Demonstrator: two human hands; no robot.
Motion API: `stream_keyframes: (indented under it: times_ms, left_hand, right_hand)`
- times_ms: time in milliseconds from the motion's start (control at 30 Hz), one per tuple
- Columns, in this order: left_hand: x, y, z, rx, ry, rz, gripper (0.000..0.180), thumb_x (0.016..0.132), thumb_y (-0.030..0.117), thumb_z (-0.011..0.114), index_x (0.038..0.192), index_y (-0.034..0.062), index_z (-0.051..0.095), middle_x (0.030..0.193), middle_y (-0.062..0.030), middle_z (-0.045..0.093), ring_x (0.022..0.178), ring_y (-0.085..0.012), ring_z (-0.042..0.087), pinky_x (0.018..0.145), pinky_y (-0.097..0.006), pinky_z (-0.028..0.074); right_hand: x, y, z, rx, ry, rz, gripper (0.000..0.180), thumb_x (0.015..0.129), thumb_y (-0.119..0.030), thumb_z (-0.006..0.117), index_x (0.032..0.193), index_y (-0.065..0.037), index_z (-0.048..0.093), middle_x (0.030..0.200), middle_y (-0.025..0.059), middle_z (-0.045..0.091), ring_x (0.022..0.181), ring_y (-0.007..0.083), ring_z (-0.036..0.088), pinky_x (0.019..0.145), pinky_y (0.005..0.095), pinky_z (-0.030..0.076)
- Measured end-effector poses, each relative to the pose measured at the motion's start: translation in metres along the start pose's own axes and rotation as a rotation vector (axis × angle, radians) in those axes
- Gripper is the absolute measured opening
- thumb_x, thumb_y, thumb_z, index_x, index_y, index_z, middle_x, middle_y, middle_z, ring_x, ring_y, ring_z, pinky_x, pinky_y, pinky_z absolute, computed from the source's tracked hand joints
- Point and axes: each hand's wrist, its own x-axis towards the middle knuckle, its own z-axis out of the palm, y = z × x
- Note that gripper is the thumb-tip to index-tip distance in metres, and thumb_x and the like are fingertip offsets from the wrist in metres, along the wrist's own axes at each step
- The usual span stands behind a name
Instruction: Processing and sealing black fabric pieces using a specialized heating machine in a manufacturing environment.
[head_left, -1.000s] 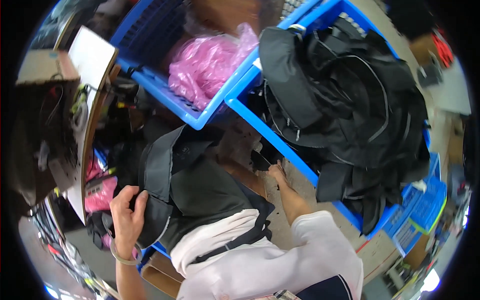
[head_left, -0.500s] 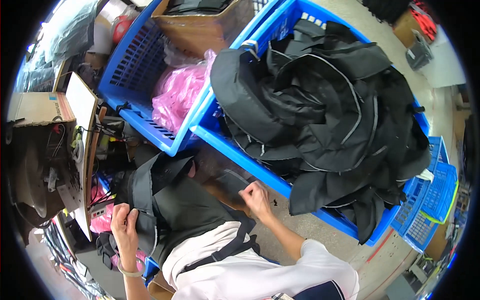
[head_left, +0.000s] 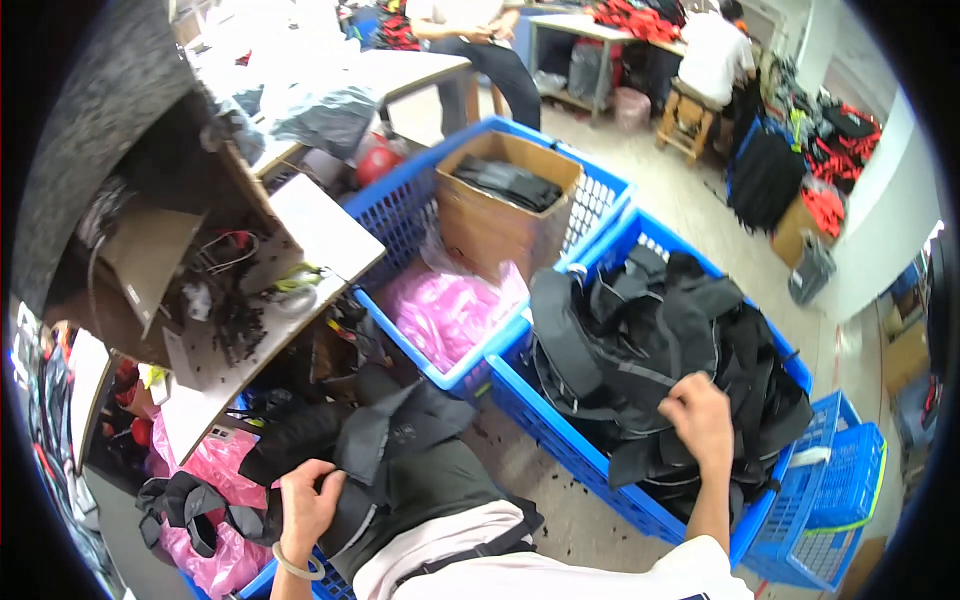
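Observation:
My left hand (head_left: 308, 510), with a bangle on its wrist, is closed on the edge of a black fabric piece (head_left: 365, 445) spread over my lap. The piece lies in folds, and a pale edge shows beside my wrist. Over on the right, my right hand (head_left: 700, 415) is above the pile of black fabric pieces (head_left: 640, 330) that fills a blue basket (head_left: 555, 445). Its fingers are curled together at a light-edged strip on the pile. Whether they grip that strip cannot be made out.
A second blue basket (head_left: 395, 215) holds an open cardboard box (head_left: 510, 225) and a pink plastic bag (head_left: 445, 310). A cluttered bench (head_left: 290, 320) borders my left side. Smaller blue baskets (head_left: 815, 500) stand at the right. Two people are farther back near tables.
The view has tilted up, bringing in the far room. My right hand has gone from beside my lap to over the basket's pile. My left hand still holds the black fabric piece.

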Motion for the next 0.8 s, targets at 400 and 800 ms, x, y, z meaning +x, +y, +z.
stream_keyframes:
  times_ms: [400,800]
  left_hand:
    - [0.053,-0.025,-0.055,-0.406,-0.072,-0.092,0.015,0.075,0.008,0.065,0.082,-0.0046,0.060,0.066,-0.0097,0.062,0.061,-0.0084,0.054,0.057,-0.025,0.044]
    - [0.111,-0.086,-0.094,-0.502,-0.170,-0.198,0.015,0.075,0.011,0.068,0.076,-0.0026,0.062,0.063,-0.0062,0.060,0.060,-0.0068,0.052,0.056,-0.024,0.042]
  right_hand:
    - [0.061,-0.332,0.141,0.815,-0.462,-0.791,0.024,0.079,-0.013,0.064,0.100,-0.002,0.057,0.097,0.0113,0.057,0.096,0.0305,0.055,0.080,0.0345,0.046]
    - [0.141,-0.405,0.200,0.894,-1.012,-0.806,0.020,0.078,-0.016,0.065,0.085,0.000,0.056,0.074,0.0144,0.057,0.068,0.0247,0.057,0.062,0.0334,0.044]
